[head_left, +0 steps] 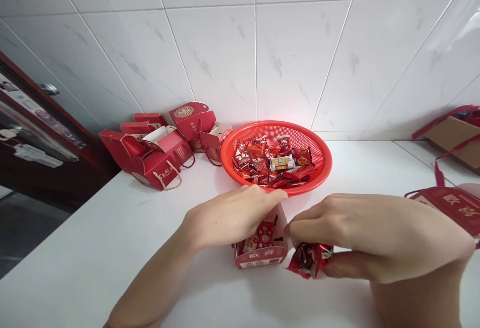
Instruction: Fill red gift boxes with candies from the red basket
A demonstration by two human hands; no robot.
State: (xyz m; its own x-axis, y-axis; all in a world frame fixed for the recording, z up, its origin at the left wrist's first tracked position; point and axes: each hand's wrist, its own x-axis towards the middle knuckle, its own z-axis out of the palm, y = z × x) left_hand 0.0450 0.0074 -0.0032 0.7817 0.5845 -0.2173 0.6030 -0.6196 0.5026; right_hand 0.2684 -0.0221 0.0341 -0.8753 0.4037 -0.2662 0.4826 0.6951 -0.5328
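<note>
A small red gift box (260, 260), open at the top, stands on the white table with red wrapped sweets (265, 234) inside. Over its far left side lies my left hand (232, 213), fingers bent down and partly hidden behind the box wall. Just right of the box, my right hand (348, 233) is closed around red wrapped candies (309, 259). Beyond both hands a red plastic basket (326, 160) holds many candies in red wrappers and a yellow and white one (282, 163).
Several red gift boxes (191, 123) cluster at the back left against the tiled wall. At the right are a red box (459, 205) and a brown cardboard piece (455, 140) with red straps. A dark red door (41, 133) is left of the table.
</note>
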